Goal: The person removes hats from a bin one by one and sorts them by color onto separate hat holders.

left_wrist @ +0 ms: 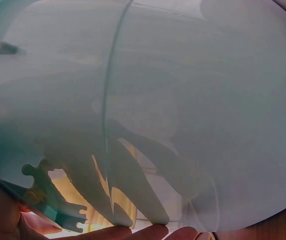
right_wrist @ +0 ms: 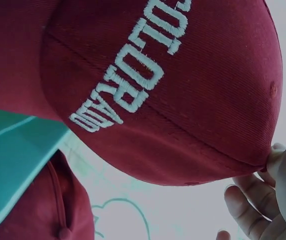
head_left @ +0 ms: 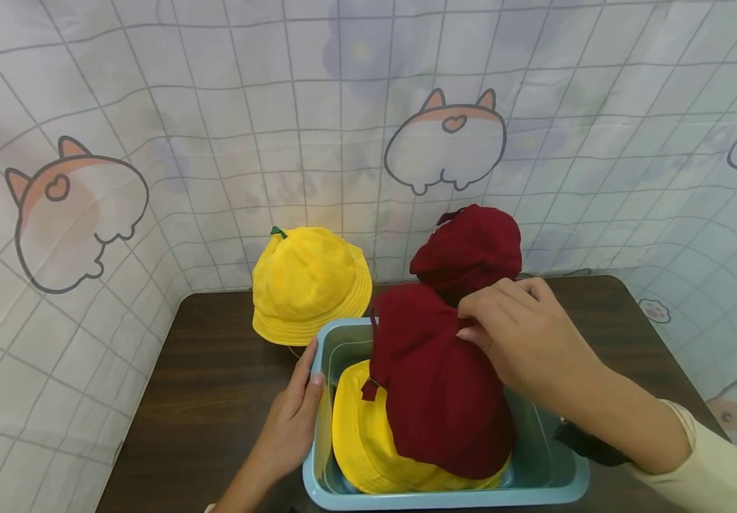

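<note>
My right hand (head_left: pixel 528 342) pinches the crown of a dark red baseball cap (head_left: pixel 438 385) between fingertips and thumb. In the right wrist view, white embroidered letters show on the cap (right_wrist: pixel 198 110), and the fingers hold it at the crown's tip. This cap hangs over a light blue plastic basin (head_left: pixel 445 500), above a yellow hat (head_left: pixel 362 442) lying inside. At the basin's left rim, my left hand (head_left: pixel 288 420) grips with the thumb on top and fingers along the outer wall. The left wrist view is mostly filled by the basin's wall (left_wrist: pixel 183 100).
Behind the basin on the dark wooden table (head_left: pixel 214 399) sits a yellow bucket hat (head_left: pixel 310 278) with a green tip. Another dark red cap (head_left: pixel 477 246) stands behind it to the right. A white gridded cloth (head_left: pixel 246 157) with cartoon animals surrounds the table.
</note>
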The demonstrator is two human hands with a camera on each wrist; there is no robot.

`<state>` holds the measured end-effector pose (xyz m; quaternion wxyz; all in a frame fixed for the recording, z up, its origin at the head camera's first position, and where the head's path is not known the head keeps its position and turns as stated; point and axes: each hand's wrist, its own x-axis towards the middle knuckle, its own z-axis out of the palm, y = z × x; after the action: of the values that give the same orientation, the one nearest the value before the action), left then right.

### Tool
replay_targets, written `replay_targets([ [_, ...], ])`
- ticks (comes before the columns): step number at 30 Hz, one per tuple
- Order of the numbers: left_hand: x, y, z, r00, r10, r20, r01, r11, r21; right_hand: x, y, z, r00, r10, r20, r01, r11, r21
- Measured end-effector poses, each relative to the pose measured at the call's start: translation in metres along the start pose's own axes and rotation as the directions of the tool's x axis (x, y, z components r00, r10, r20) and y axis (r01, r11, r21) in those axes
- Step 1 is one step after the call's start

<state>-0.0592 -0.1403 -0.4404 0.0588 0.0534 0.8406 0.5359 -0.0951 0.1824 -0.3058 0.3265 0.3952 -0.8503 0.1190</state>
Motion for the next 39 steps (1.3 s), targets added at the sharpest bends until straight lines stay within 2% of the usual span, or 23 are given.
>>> replay_targets([
  [5,0.001,-0.001,0.000,1.000,-0.014,0.001,0.014,1.000,0.007,0.004,0.005,-0.010,0.999,0.034,0.002,-0.034,0.999,-0.007],
  [9,0.001,-0.002,0.001,1.000,-0.011,-0.002,0.011,1.000,0.017,0.004,0.011,-0.018,0.996,0.084,0.034,-0.083,0.996,-0.019],
  [20,-0.001,0.001,0.000,1.000,0.009,-0.009,-0.009,1.000,0.021,0.004,0.022,-0.028,0.985,0.162,0.056,-0.160,0.987,-0.035],
  [32,-0.002,0.004,-0.001,1.000,0.026,-0.010,-0.026,1.000,0.009,0.011,0.036,-0.040,0.973,0.230,0.033,-0.227,0.971,-0.074],
  [39,-0.003,0.003,0.000,0.999,0.033,-0.015,-0.032,0.999,0.019,0.022,0.047,-0.049,0.977,0.212,-0.016,-0.213,0.969,-0.125],
])
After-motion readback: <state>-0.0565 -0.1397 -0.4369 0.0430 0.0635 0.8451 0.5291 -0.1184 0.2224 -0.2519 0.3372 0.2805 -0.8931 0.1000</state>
